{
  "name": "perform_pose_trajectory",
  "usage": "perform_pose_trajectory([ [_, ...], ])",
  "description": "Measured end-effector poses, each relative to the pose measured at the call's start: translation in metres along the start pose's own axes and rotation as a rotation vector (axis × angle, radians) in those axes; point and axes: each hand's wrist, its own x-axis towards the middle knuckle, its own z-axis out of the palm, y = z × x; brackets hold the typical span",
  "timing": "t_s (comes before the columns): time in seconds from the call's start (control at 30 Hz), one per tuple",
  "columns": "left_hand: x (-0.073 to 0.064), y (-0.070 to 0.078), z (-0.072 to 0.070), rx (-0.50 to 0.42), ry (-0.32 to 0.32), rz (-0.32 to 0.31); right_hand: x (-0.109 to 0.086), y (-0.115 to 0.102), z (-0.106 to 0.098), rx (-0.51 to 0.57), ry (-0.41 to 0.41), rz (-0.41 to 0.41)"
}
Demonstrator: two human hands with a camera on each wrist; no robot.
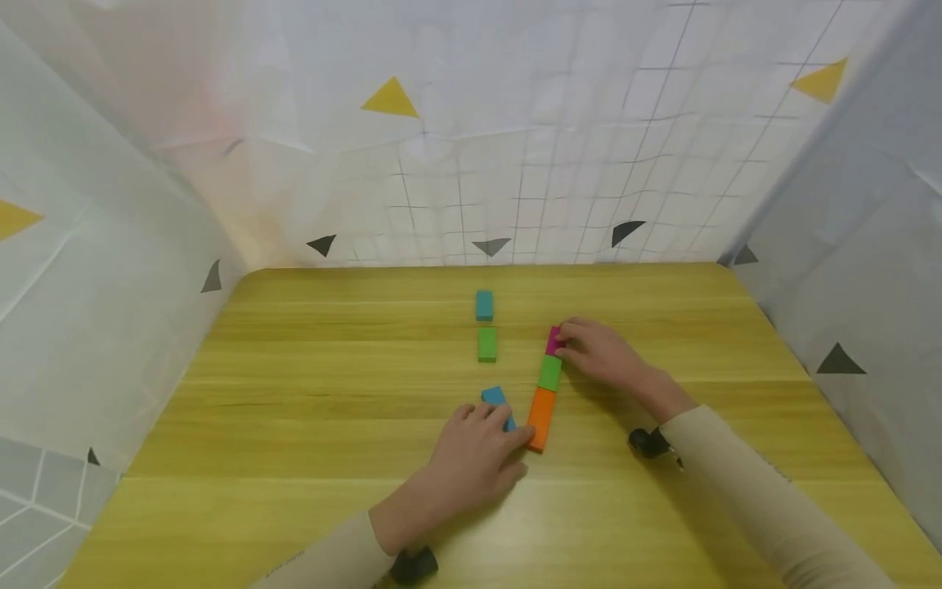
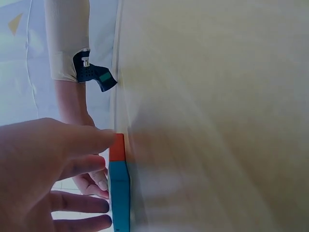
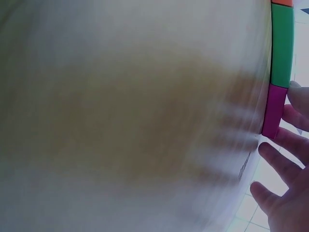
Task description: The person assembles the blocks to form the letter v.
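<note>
An orange block point(image 1: 541, 420), a green block point(image 1: 549, 373) and a magenta block point(image 1: 554, 339) lie end to end in a slightly slanted row on the wooden table. At the row's far end, my right hand point(image 1: 607, 356) holds the magenta block with thumb and index finger, its other fingers spread in the right wrist view. My left hand point(image 1: 474, 454) stays low at the near end, one fingertip at the orange block. Its other extended fingers reach over a blue block point(image 1: 495, 397), partly hidden under them. That block's long side shows in the left wrist view.
Left of the row's far end lie a second green block point(image 1: 487, 344) and, behind it, a teal block point(image 1: 484, 305). White sheets with grid lines and triangles point(image 1: 392, 98) hang behind and beside the table point(image 1: 294, 409). A dark wrist camera point(image 1: 648, 442) hangs under the right sleeve.
</note>
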Motion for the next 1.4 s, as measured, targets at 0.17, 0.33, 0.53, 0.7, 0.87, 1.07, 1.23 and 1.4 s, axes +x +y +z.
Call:
perform_pose_trajectory([
  [0.17,0.002,-0.003,0.001,-0.041,0.051,-0.008,0.000,0.001,-0.001,0.000,0.001,0.000],
  [0.33,0.005,-0.010,0.001,-0.089,0.121,-0.014,0.000,0.002,-0.001,0.010,0.000,-0.003],
  [0.53,0.010,-0.018,0.002,-0.098,0.143,-0.036,0.001,0.002,-0.002,0.013,-0.001,-0.008],
  [0.7,0.013,-0.024,0.003,-0.098,0.147,-0.053,0.000,0.001,-0.003,0.015,0.002,-0.016],
  [0.87,0.015,-0.027,0.003,-0.133,0.118,-0.083,0.000,0.002,-0.002,0.008,0.003,-0.030],
  [1.07,0.018,-0.034,-0.001,-0.145,0.097,-0.112,-0.001,0.001,-0.003,0.012,0.002,-0.025],
  [1.23,0.024,-0.046,-0.007,-0.127,0.103,-0.161,-0.001,0.001,-0.002,0.014,-0.003,-0.020],
  [1.4,0.030,-0.060,-0.011,-0.127,0.152,-0.187,-0.001,0.001,-0.002,0.031,-0.010,-0.008],
])
